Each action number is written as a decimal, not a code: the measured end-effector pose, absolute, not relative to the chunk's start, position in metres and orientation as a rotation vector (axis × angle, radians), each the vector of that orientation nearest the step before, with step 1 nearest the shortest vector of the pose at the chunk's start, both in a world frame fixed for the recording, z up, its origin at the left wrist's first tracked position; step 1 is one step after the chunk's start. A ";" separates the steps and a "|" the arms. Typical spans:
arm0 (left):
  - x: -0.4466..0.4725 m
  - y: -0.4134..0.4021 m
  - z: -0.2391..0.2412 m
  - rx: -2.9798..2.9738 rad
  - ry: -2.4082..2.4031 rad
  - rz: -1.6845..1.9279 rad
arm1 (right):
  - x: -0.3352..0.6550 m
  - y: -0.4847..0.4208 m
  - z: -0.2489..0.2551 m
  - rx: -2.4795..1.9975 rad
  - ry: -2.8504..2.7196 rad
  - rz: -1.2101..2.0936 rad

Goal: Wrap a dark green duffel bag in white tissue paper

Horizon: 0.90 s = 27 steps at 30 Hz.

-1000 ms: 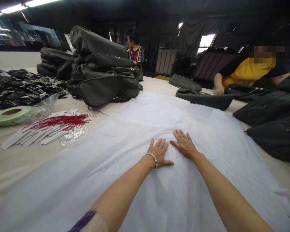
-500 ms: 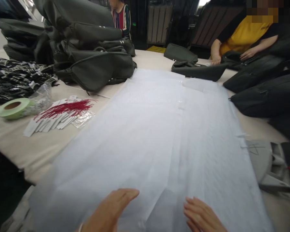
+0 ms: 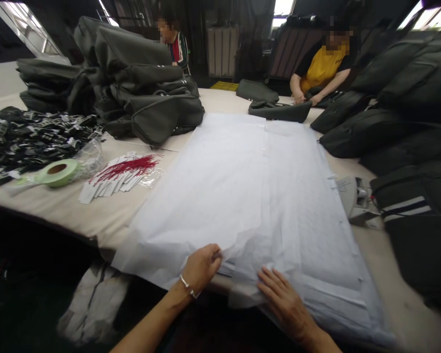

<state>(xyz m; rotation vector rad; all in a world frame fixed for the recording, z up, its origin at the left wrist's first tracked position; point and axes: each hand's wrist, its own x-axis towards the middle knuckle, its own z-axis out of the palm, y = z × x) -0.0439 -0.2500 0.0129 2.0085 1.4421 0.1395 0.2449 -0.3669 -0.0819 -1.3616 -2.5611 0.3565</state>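
A broad layer of thin, whitish see-through sheets (image 3: 213,181) covers the middle of the table up to its near edge. My left hand (image 3: 201,267), with a bracelet at the wrist, is closed on the near edge of the top sheet, thumb and fingers pinched together. To its right, my right hand (image 3: 283,300) lies with fingers stretched out flat on the sheets near the same edge. Between both hands the film is crumpled and partly lifted. Whether the layer is loose sheets or flat bags I cannot tell.
Dark bags are piled at the left (image 3: 161,117) and right (image 3: 367,132). White tags with red strings (image 3: 123,171), a green tape roll (image 3: 61,171) and dark straps (image 3: 40,137) lie left. A grey device (image 3: 353,196) stands right. Two people work at the back.
My left hand has closed on the sheet's near edge, and my right hand has come down flat on it. The near film is now rumpled. The camera view has shifted, showing more of the near edge.
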 end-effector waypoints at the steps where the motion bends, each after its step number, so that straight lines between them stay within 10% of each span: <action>1: -0.045 -0.248 0.025 2.006 1.468 0.169 | 0.248 -0.365 -0.078 -1.343 -2.553 0.414; 16: -0.041 -0.276 0.066 1.638 0.904 0.182 | 0.197 -0.326 -0.017 -1.295 -0.868 1.685; 27: -0.021 -0.230 -0.002 1.354 1.100 0.270 | 0.173 -0.314 -0.035 -1.678 -0.473 1.723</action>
